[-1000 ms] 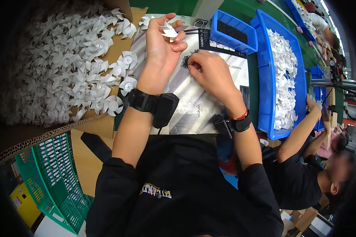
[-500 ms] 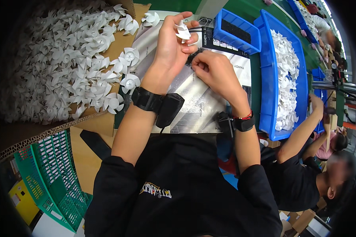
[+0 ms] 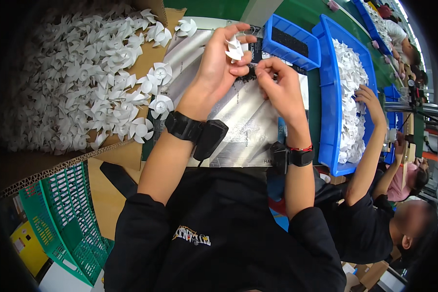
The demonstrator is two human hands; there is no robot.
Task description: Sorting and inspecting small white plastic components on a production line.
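My left hand (image 3: 214,65), palm turned up, holds a small white plastic fan wheel (image 3: 234,50) between its curled fingers. Close to its right, my right hand (image 3: 281,87) has thumb and forefinger pinched together beside the fan wheel. Whatever sits in that pinch is too small to make out. Below and between the hands, a little heap of tiny black parts (image 3: 245,78) lies on the silvery printed sheet (image 3: 233,141) covering the worktop.
A large carton of white fan wheels (image 3: 78,82) stands left, several loose ones (image 3: 160,104) at its edge. Ahead is a small blue bin (image 3: 292,59) of black bits. Right of it, a co-worker's hand (image 3: 371,102) reaches into a long blue bin (image 3: 328,97) of fan wheels.
My right hand has lifted from the black heap and moved right, its pinch near the fan wheel. My left hand has shifted slightly right. The co-worker's hand has come into the long blue bin.
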